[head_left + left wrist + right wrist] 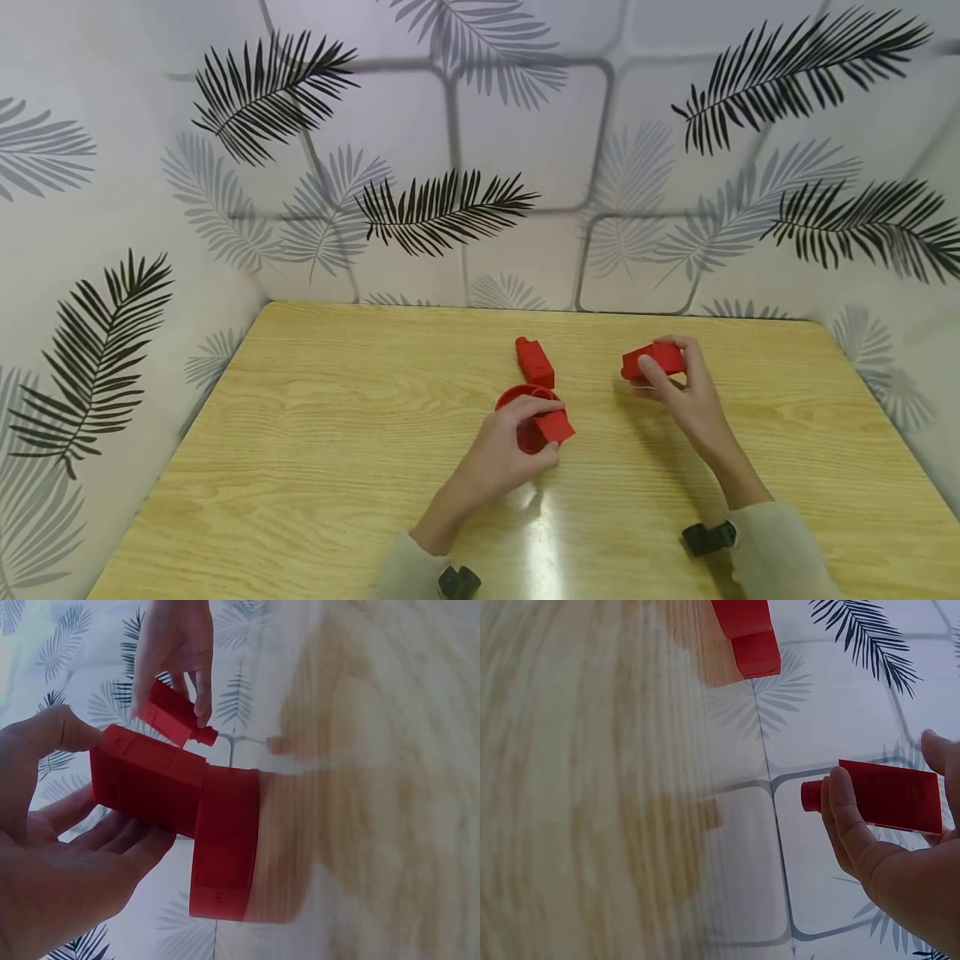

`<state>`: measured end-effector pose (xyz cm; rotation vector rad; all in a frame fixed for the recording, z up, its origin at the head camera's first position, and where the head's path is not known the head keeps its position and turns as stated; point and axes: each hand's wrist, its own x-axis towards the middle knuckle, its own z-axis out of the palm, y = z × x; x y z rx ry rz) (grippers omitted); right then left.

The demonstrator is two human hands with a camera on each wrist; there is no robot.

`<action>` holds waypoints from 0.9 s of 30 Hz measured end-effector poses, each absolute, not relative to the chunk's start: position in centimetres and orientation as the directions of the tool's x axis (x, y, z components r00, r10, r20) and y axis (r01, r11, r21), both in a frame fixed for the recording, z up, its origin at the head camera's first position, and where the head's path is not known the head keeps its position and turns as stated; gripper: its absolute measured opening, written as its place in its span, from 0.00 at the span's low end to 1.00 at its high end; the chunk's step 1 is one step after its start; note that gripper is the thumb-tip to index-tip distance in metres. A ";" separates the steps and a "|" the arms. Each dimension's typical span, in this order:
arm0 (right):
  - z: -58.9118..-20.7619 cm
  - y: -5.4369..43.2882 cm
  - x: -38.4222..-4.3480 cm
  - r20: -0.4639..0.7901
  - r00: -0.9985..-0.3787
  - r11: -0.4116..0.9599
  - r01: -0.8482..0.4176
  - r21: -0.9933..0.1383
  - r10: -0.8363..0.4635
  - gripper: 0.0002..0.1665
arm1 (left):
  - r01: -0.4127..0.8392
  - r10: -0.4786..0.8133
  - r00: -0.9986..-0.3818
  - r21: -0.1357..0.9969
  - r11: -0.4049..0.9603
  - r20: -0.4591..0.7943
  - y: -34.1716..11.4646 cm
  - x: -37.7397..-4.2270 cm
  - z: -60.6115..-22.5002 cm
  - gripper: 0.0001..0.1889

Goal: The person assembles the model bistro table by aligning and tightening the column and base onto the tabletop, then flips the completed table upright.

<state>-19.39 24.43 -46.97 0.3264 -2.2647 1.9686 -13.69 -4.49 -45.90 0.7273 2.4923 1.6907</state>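
Red block, left: bottle-like, square-sided block [556, 427] between thumb and fingers of the left hand [498, 450]; tilted, lower end at the rim of the dish. Whether that end sits inside: hidden.
Left hand: gripping, thumb on one side of the block, fingers on the other.
Dish: round, red, low-walled [227, 847], on the surface under the left hand's fingers; mark on its wall too small to read.
Red block, right: second block [651, 362], raised off the surface in the right hand [693, 396]; round neck slanting downward.
Right hand: pinching its block between thumb and fingers, well apart from the left hand.
Loose block: third red one [536, 365], lying just past the left hand, near the dish; knobbed end pointing away from the person.
Surface: pale wood grain [315, 433], beneath both hands.
Backdrop: white, leaf-printed wall [517, 150], beyond both hands.
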 end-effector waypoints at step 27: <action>-46.5 22.6 -17.5 0.298 -0.945 0.303 -0.326 -0.895 -0.136 0.24 | 0.264 0.393 -0.908 0.924 0.277 0.142 -6.7 -14.4 -45.4 0.18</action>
